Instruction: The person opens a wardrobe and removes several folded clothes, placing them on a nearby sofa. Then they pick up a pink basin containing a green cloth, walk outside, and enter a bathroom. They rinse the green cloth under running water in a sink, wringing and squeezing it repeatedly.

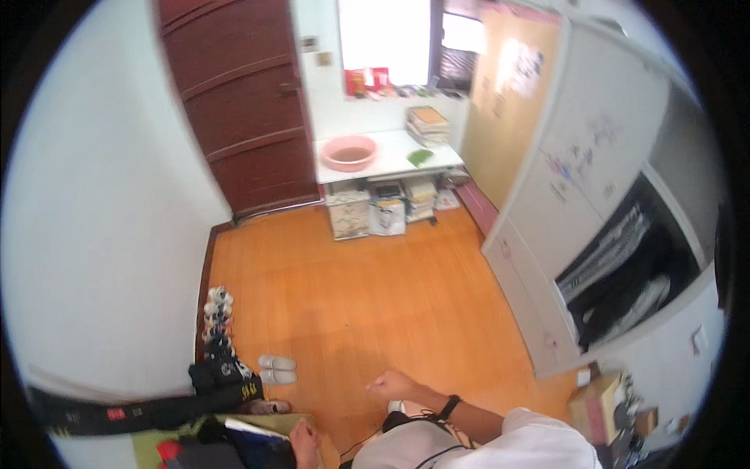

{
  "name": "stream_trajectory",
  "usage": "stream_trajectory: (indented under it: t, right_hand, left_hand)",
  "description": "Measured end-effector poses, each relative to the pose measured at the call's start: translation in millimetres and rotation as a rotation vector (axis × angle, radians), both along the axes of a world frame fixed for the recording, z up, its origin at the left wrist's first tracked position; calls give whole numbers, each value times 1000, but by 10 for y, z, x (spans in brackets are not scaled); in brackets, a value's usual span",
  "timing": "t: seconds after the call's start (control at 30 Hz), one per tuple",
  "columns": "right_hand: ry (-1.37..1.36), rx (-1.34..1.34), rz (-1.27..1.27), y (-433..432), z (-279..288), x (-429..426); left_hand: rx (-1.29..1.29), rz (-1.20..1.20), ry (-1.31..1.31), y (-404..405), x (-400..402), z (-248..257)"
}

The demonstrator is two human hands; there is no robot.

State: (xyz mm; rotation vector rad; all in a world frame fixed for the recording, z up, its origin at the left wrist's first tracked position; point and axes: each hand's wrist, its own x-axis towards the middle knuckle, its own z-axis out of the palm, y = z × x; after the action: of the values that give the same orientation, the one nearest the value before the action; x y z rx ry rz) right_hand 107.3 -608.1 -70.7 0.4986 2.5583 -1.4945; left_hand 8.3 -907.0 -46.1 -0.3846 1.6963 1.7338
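My right hand (391, 385) hangs in front of my body above the wooden floor (375, 293), fingers curled in, with nothing visible in it. A dark band (449, 407) circles that wrist. Lower and to the left, my left hand (305, 439) is also curled, beside a dark blue and white item (258, 442) on a green-covered surface (293, 420); no held thing shows, and whether it touches the surface is unclear. Across the room stands a white table (387, 155) bearing a pink basin (350, 153), a green leaf-like piece (420, 157) and a stack of books (428, 125).
A dark red door (246, 111) is at the back left. Shoes (218, 313) line the left wall near pale slippers (277, 370) and a long black bag (135, 413). At right are a white wardrobe (562, 193) and a cardboard box (597, 408). Storage boxes (350, 217) sit under the table.
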Motion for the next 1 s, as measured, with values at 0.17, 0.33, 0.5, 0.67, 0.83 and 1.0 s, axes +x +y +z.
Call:
stream_trajectory:
  t: [0.17,0.33,0.5,0.67,0.83,1.0]
  right_hand:
    - [71,78,-317,1686,120,529]
    - [92,-58,-663,2627,-377,375]
    - [101,-34,-784,3533,-628,-150]
    - [1,172,-643,4797,-317,-984]
    - [-75,-6,-592,6134,471,-2167]
    - [-50,-56,-647,7459,427,-3383]
  left_hand:
    - [115,-106,148,1998,-44,317]
    - [257,-441,218,3346,-637,-36]
    - [260,-546,-29,4862,-1347,-66]
    - [324,-421,-104,6347,-2111,-651]
    - [431,-587,125,7680,-3115,57]
    - [312,-456,110,8571,-4179,233]
